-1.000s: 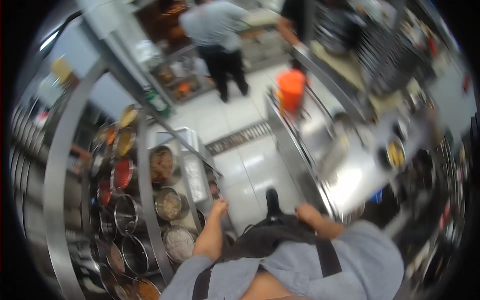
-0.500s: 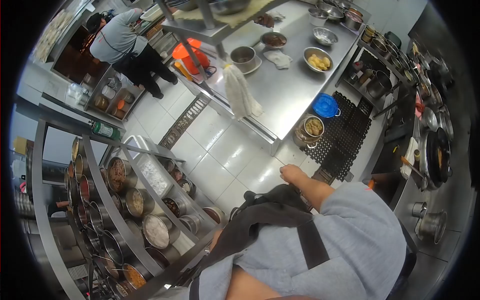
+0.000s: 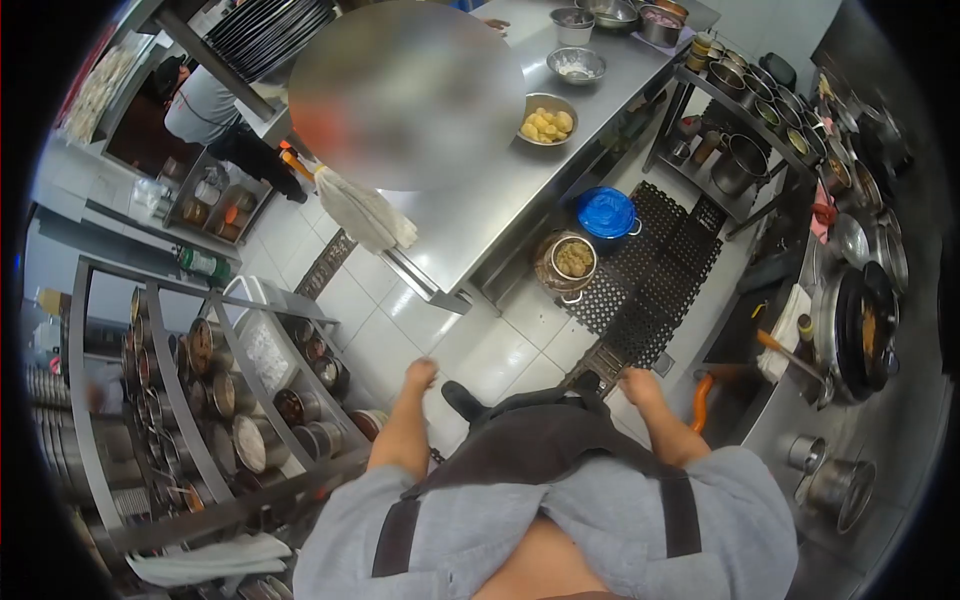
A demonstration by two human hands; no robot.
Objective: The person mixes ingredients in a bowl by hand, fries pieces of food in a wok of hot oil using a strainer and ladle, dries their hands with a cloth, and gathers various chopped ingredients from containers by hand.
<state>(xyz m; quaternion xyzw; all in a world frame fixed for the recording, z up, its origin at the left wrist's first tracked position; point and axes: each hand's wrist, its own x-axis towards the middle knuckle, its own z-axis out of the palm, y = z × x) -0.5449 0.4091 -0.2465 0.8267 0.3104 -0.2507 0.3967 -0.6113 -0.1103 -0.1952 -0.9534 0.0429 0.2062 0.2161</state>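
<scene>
My left hand [image 3: 422,374] hangs low over the white floor tiles, its fingers loosely curled with nothing visible in them. It is nearest to the metal rack [image 3: 262,385] of pots on my left. On the other side of my dark apron [image 3: 560,445] is my right hand [image 3: 637,384], also loosely closed and seemingly bare. Near it are the drain grate [image 3: 604,368] and an orange curved object [image 3: 703,402]. Neither hand touches any cookware. Ahead on the floor stand a pot of food [image 3: 574,258] and a blue basin-like container [image 3: 606,212].
A steel table [image 3: 455,225] with a hanging cloth [image 3: 362,210] and a bowl of yellow pieces [image 3: 548,122] stands ahead; a blur hides part of it. Black perforated mats [image 3: 655,260] cover floor. A wok [image 3: 865,325] sits at right. Another person [image 3: 205,110] stands far left.
My view has shifted and turned, so the steel table fills more of it. My left arm, mostly hidden before, now shows hanging at my side. The other person is now partly hidden behind the shelf.
</scene>
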